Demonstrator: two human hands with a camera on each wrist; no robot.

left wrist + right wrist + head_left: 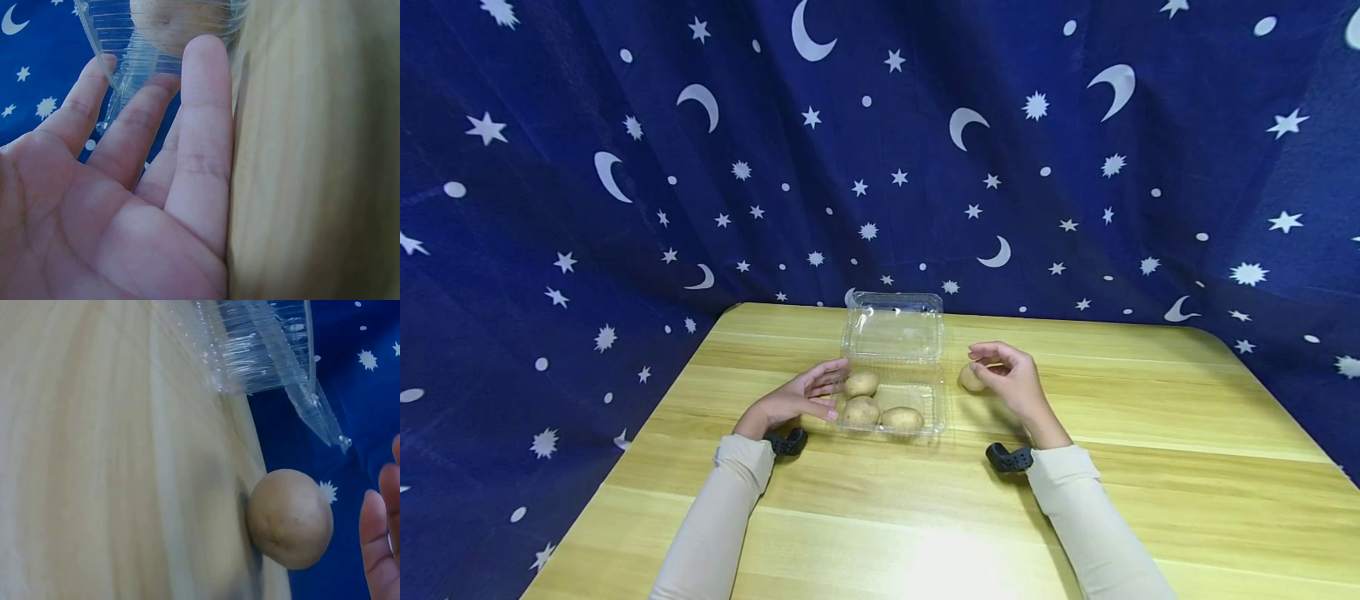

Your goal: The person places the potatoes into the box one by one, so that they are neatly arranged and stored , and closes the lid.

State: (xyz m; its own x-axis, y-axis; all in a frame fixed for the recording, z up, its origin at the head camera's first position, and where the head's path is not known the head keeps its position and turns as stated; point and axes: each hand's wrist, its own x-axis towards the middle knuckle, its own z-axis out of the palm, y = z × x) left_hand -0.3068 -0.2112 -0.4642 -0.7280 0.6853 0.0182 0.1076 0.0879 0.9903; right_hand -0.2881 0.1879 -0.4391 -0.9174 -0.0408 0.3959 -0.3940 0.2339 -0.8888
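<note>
On the wooden table, a clear plastic container is seen spread wide, its lid raised at twelve o'clock, and three potatoes are housed in the tray: a small potato is set at ten o'clock, a rounder potato at eight, an oblong potato at five. The left hand is stationed at the container's nine o'clock wall, its fingers spread, nothing clasped; the ribbed plastic is met by the fingertips, though how firmly it is pressed cannot be told. Across to three o'clock, just outside the container, and there a loose potato is found, rested on the wood! By the right hand its three o'clock side is overhung, thumb and fingers parted; in the right wrist view a gap is shown, so nothing is pinched. Below the hands, pale sleeves are worn, with a black band fitted at each wrist, and the twelve o'clock backdrop is filled by a blue curtain printed with white moons and stars.
</note>
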